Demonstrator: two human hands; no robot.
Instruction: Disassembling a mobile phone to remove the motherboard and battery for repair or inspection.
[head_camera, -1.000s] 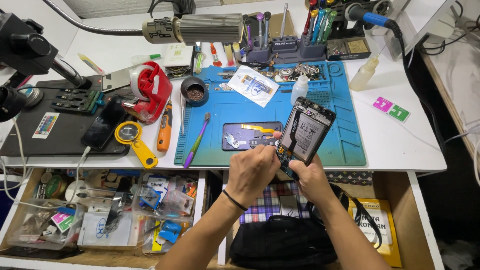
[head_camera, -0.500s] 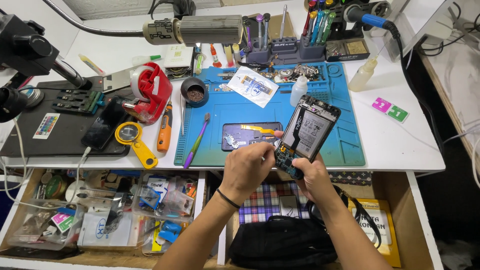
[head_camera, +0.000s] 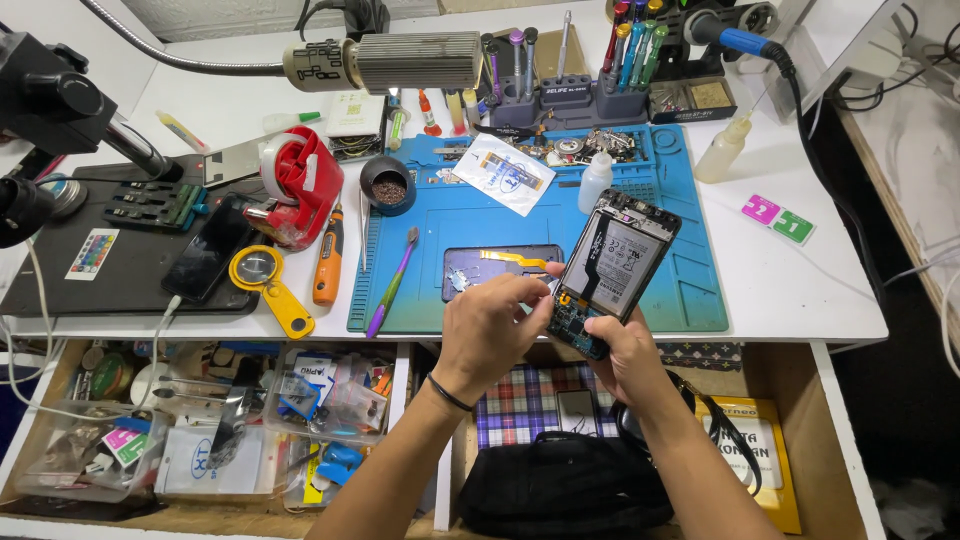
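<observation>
Nearest the camera, a black bag (head_camera: 565, 490) lay in the open drawer on a plaid cloth (head_camera: 520, 400). Just above it, the right hand (head_camera: 625, 355) was clenched round the lower end of the opened phone (head_camera: 612, 270), holding it tilted up over the front edge of the worktop (head_camera: 800, 290). The left hand (head_camera: 490, 330) pinched at the phone's lower-left corner beside the small circuit board; whether its grip held a tool or a part could not be told.

Compared with a second before, the phone stood slightly lower and nearer the body, and the left hand had shifted from its side edge toward the bottom corner, so the work seemed to have moved to the lower board.

Beyond, the phone's back cover (head_camera: 500, 270) lay on the blue mat (head_camera: 690, 280), a purple brush (head_camera: 392, 282) to its left, and tool racks (head_camera: 590, 90) stood farthest off.
</observation>
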